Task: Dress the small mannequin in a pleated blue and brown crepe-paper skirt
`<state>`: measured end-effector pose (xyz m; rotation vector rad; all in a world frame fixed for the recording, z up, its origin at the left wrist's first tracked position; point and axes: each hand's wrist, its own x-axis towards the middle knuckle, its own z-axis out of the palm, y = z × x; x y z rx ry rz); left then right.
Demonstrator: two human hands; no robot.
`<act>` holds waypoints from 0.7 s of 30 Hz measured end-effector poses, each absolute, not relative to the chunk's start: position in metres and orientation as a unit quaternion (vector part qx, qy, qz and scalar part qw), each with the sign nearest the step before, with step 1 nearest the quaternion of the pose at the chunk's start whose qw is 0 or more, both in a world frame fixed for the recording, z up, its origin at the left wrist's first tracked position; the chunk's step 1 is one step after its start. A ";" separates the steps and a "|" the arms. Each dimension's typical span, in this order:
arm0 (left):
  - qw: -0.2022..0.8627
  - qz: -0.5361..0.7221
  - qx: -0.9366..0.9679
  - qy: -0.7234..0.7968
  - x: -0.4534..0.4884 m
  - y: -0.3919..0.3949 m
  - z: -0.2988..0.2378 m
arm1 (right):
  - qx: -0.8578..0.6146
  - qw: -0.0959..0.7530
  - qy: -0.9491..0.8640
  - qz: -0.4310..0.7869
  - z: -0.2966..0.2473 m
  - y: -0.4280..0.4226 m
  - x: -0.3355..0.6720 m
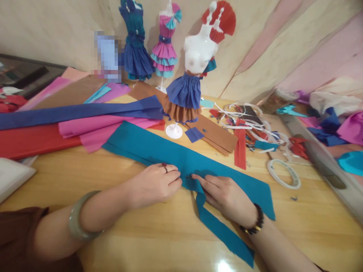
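A long folded sheet of teal crepe paper (pixel 224 166) lies slantwise across the table. A narrow teal strip (pixel 224 230) is partly separated from its near edge, twisting down toward the table's front. My left hand (pixel 161 183) is closed, pinching the sheet's near edge with thumb and fingers. Close to its right, my right hand (pixel 224 190) is closed at the spot where strip and sheet join. A thin dark line shows by its index fingertip; I cannot tell whether it is a slit or a blade. Its thumb is mostly hidden.
Behind the sheet stands a white dress form (pixel 198 53) in a blue and brown ruffled skirt, with other dressed forms further back. Blue folded paper (pixel 85 113) and red paper (pixel 39 141) lie left. A tape roll (pixel 283 173) and tangled scraps (pixel 249 121) lie right.
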<state>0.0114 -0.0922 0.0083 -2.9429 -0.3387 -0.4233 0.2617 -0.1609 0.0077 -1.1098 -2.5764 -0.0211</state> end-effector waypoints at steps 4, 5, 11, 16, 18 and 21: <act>0.079 -0.149 -0.979 -0.111 0.011 -0.092 0.008 | -0.394 0.169 -0.903 0.000 0.008 -0.162 0.262; 0.076 -0.151 -0.979 -0.111 0.011 -0.092 0.007 | -0.394 0.169 -0.903 0.000 0.008 -0.161 0.262; 0.060 -0.169 -0.977 -0.113 0.011 -0.092 0.004 | -0.393 0.167 -0.904 -0.007 0.007 -0.160 0.259; 0.067 -0.178 -0.975 -0.111 0.011 -0.092 0.002 | -0.387 0.160 -0.908 -0.013 0.008 -0.159 0.256; 0.071 -0.176 -0.976 -0.109 0.011 -0.092 0.002 | -0.390 0.158 -0.907 -0.009 0.008 -0.159 0.256; 0.072 -0.168 -0.977 -0.109 0.011 -0.092 0.004 | -0.395 0.163 -0.904 -0.007 0.007 -0.159 0.258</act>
